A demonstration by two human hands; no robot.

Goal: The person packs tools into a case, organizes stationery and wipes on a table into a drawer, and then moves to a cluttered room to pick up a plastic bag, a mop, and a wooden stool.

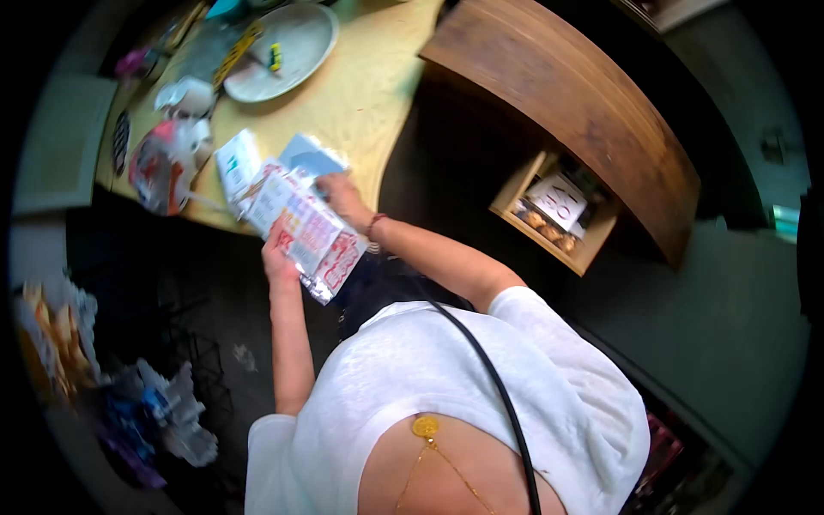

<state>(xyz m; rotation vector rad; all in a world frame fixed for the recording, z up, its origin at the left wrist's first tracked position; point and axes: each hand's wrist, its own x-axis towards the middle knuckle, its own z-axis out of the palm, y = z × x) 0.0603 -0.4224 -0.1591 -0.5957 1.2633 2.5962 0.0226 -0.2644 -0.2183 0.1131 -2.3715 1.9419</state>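
The left hand (279, 262) has its fingers gripping a shiny, flat silver packet with pink-and-red print (300, 219) by the near edge of the pale wooden table (369, 86), print too blurry to read. Right hand (343, 199) is by a partly covered, glossy pale-blue packet (313, 157); can't tell if those fingers are gripping anything.

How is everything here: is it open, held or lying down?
Drawer: open, with things inside.
Packet: held, printed side showing.
Left hand: closed on the packet.
Right hand: by the packet, grip unclear.
Plate: lying on the table, small yellow thing on it.
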